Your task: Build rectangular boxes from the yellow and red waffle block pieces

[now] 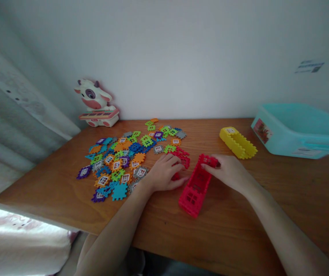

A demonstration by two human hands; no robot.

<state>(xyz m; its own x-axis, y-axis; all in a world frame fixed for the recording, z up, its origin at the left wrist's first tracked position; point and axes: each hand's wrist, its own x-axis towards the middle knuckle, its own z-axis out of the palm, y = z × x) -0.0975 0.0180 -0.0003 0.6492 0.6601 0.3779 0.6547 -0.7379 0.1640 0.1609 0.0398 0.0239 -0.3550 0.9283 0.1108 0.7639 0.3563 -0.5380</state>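
A long red box-like build of interlocking plastic building tiles [194,195], with a window pattern at its near end, lies slanted on the table. My right hand [227,170] is closed on its far right side, thumb over the edge. Left of the build, my left hand [164,172] rests with fingers apart over several loose red tiles [182,156]. Part of a red tile shows between its thumb and fingers, and the palm hides the rest. Beside that hand spreads a pile of loose tiles [119,191] in blue, orange, green, purple and grey, some with white window frames.
A yellow tile build [236,143], open on top, sits behind my right hand. At the far right stands a turquoise plastic bin [285,138] with a handle. A toy cow with a keyboard [98,105] is at the back left, near a curtain [23,88]. The wall borders the wooden table [158,226].
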